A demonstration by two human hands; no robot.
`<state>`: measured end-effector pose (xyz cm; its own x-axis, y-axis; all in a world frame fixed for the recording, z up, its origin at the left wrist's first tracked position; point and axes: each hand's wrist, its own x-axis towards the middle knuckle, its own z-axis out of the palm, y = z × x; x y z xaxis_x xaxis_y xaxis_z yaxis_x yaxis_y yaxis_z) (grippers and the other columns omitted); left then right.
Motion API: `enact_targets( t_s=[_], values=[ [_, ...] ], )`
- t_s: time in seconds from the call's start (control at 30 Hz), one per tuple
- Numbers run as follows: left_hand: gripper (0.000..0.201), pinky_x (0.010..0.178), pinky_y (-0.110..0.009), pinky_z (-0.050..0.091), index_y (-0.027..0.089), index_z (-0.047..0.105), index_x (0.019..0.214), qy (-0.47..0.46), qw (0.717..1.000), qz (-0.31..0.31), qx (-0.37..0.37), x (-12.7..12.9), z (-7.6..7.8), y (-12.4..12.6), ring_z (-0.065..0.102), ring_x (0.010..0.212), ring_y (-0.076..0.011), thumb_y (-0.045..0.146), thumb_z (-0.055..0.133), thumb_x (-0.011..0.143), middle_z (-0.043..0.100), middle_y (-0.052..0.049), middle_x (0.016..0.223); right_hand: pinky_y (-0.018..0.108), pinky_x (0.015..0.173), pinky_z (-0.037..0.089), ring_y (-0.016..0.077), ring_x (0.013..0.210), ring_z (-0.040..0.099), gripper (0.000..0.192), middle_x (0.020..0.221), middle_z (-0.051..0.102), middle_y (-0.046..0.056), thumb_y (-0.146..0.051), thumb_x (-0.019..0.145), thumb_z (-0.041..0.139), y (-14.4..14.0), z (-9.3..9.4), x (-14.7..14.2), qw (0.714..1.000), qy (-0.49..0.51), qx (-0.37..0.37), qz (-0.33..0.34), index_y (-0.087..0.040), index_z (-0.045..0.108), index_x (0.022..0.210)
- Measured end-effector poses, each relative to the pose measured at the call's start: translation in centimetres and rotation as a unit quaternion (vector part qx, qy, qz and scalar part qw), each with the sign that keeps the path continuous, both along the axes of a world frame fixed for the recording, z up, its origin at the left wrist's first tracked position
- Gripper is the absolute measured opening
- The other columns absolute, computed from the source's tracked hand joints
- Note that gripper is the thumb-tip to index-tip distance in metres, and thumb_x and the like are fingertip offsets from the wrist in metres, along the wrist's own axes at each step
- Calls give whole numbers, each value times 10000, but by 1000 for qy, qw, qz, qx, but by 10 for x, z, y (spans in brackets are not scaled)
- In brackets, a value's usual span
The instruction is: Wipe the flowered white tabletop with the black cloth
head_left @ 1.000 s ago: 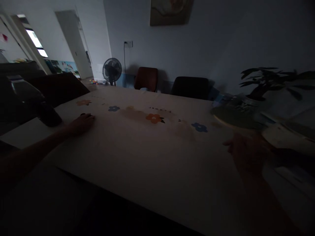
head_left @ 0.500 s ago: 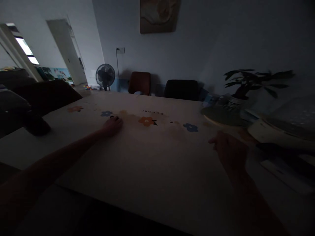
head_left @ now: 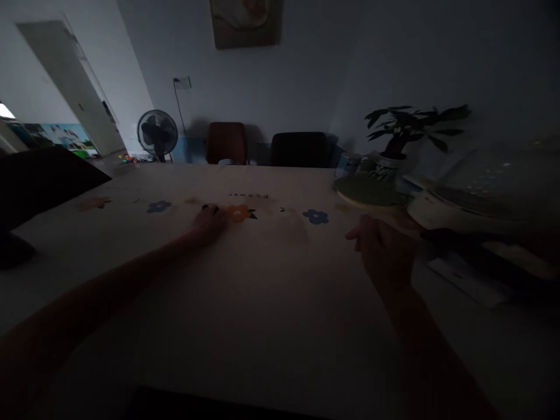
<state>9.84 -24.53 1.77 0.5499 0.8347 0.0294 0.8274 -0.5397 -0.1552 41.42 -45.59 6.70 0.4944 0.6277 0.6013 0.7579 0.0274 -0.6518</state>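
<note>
Room dim. Right hand [head_left: 385,256] above tablecloth [head_left: 262,280], fingers loosely curled, gripping nothing visible. Left hand [head_left: 210,221] palm-down on tablecloth, fingertips at orange flower print [head_left: 238,213]; finger spread: cannot tell. Green plate [head_left: 367,191] just beyond right hand. Potted plant [head_left: 394,146] behind plate. Two chairs [head_left: 262,146], fan [head_left: 157,133] at far wall.
</note>
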Motion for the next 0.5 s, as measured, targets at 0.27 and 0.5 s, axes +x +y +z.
enact_targets(
  t_s=[0.27,0.5],
  values=[
    [475,1132,-433,363,141,537,1337,-95,979,-182,-16,179,-10,-67,427,1332,-274,391,264,1041,458,-166,1428,267,544,372,140,478,496,496,454,490,5,-465,932,409,2,-3,6,1000,0,2,-20,-195,615,571],
    [431,1054,-499,385,103,558,1316,-157,939,-305,-18,293,-15,-91,489,1243,-321,351,348,1033,531,-211,1316,288,615,394,169,570,559,470,523,553,30,-478,900,374,5,-6,16,998,-24,13,-50,-217,554,552]
  ],
)
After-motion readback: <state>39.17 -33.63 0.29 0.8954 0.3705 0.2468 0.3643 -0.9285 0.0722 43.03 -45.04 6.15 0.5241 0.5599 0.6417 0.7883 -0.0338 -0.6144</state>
